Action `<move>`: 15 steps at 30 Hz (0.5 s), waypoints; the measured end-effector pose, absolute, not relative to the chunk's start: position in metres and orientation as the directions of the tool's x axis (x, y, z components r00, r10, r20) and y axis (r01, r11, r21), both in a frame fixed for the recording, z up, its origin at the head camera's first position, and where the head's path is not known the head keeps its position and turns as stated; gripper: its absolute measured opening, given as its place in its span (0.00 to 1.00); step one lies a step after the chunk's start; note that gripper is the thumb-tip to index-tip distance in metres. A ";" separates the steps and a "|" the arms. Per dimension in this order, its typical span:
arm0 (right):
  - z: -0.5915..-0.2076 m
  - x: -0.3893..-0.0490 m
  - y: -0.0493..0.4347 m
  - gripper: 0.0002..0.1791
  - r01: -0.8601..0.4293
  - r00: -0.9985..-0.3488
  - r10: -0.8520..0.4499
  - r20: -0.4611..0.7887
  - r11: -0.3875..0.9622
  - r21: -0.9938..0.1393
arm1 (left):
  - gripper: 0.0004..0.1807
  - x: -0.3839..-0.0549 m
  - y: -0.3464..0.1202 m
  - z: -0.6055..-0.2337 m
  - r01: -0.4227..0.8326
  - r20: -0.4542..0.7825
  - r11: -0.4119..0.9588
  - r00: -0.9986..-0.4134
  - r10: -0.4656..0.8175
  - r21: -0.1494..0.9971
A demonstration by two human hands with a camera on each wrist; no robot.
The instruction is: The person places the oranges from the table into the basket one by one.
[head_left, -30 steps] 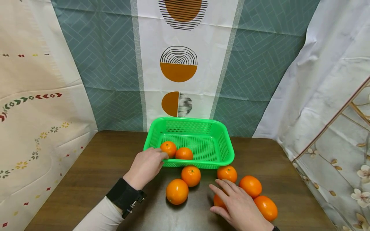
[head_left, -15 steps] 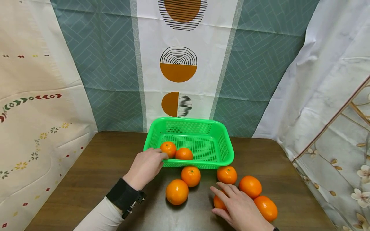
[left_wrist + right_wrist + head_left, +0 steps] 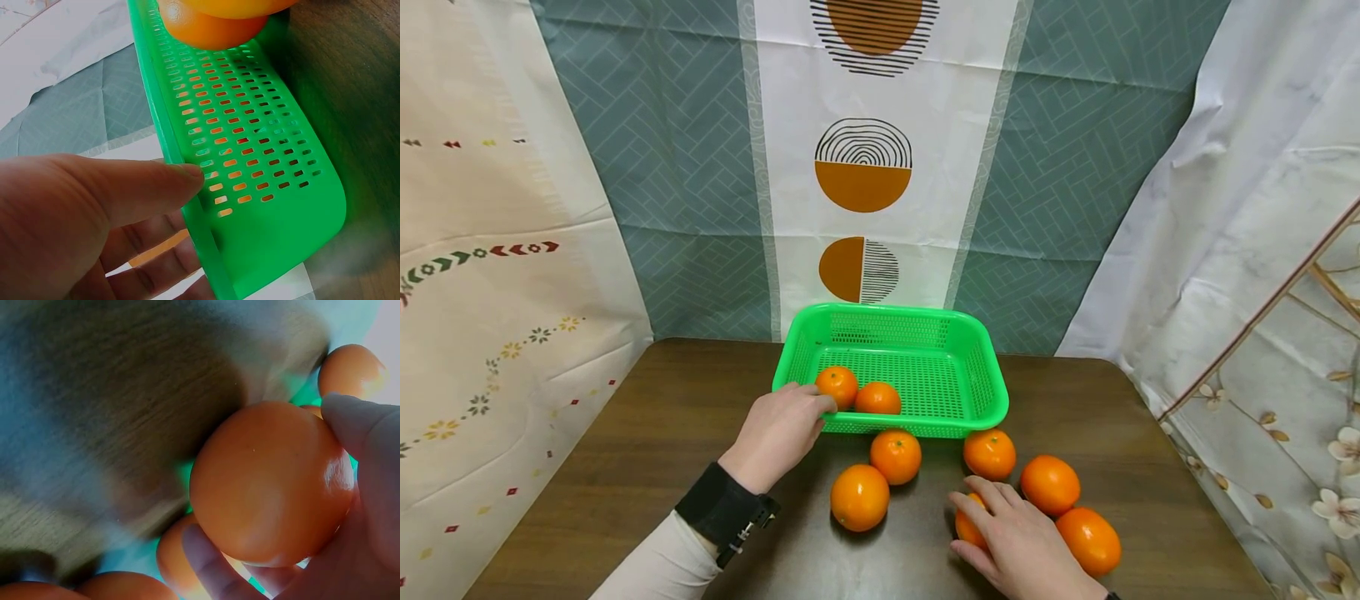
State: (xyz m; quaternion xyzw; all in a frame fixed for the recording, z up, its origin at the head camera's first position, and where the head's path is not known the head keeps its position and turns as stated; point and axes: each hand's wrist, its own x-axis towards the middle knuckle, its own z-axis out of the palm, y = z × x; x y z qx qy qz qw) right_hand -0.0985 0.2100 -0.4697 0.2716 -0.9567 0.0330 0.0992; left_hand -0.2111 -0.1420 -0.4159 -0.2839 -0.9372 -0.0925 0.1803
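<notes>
My left hand (image 3: 781,432) grips the near left rim of a green plastic basket (image 3: 928,387). In the left wrist view its thumb (image 3: 165,184) lies outside the slotted wall, with the fingers behind the rim. Two oranges, one of them a small orange (image 3: 837,387), sit inside the basket near that hand. On the right, my right hand (image 3: 1026,537) holds an orange (image 3: 970,521) low over the table, partly covered by the hand. The right wrist view has this held orange (image 3: 269,481) between the thumb above and the fingers below.
Two oranges, including the nearer orange (image 3: 859,498), lie on the brown wooden table (image 3: 715,375) before the basket. Around the right hand are another orange (image 3: 989,454), a third (image 3: 1050,485) and a fourth orange (image 3: 1088,542). Patterned cloth (image 3: 700,167) hangs behind and beside the table.
My right hand has drawn slightly down and right, its fingers settling more closely around the orange. The left hand and the basket have stayed where they were.
</notes>
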 end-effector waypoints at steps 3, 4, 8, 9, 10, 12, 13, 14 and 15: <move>-0.469 -0.098 0.209 0.28 -0.519 -0.840 -0.507 0.192 0.854 -0.014 | 0.11 -0.211 -0.142 -0.416 0.565 0.388 0.822 -0.774 0.500 0.070; -0.469 -0.098 0.208 0.28 -0.518 -0.841 -0.505 0.193 0.855 -0.016 | 0.11 -0.211 -0.142 -0.416 0.565 0.388 0.822 -0.775 0.499 0.071; -0.470 -0.098 0.207 0.26 -0.520 -0.836 -0.505 0.215 0.854 -0.013 | 0.11 -0.211 -0.141 -0.416 0.564 0.387 0.822 -0.776 0.498 0.073; -0.470 -0.098 0.207 0.26 -0.520 -0.834 -0.505 0.222 0.854 -0.011 | 0.11 -0.211 -0.141 -0.416 0.564 0.387 0.823 -0.776 0.497 0.074; -0.470 -0.098 0.207 0.26 -0.519 -0.834 -0.504 0.227 0.855 -0.009 | 0.11 -0.211 -0.141 -0.415 0.563 0.387 0.823 -0.777 0.497 0.074; -0.471 -0.098 0.207 0.26 -0.519 -0.831 -0.504 0.237 0.855 -0.004 | 0.12 -0.211 -0.141 -0.415 0.563 0.388 0.823 -0.776 0.497 0.072; -0.471 -0.098 0.207 0.26 -0.520 -0.830 -0.504 0.239 0.854 -0.001 | 0.12 -0.211 -0.141 -0.415 0.563 0.388 0.823 -0.776 0.497 0.071; -0.471 -0.098 0.207 0.25 -0.520 -0.828 -0.505 0.243 0.854 0.000 | 0.12 -0.211 -0.141 -0.415 0.563 0.389 0.824 -0.776 0.497 0.069; -0.471 -0.098 0.206 0.25 -0.522 -0.827 -0.506 0.245 0.853 0.002 | 0.12 -0.211 -0.141 -0.415 0.563 0.390 0.824 -0.775 0.497 0.069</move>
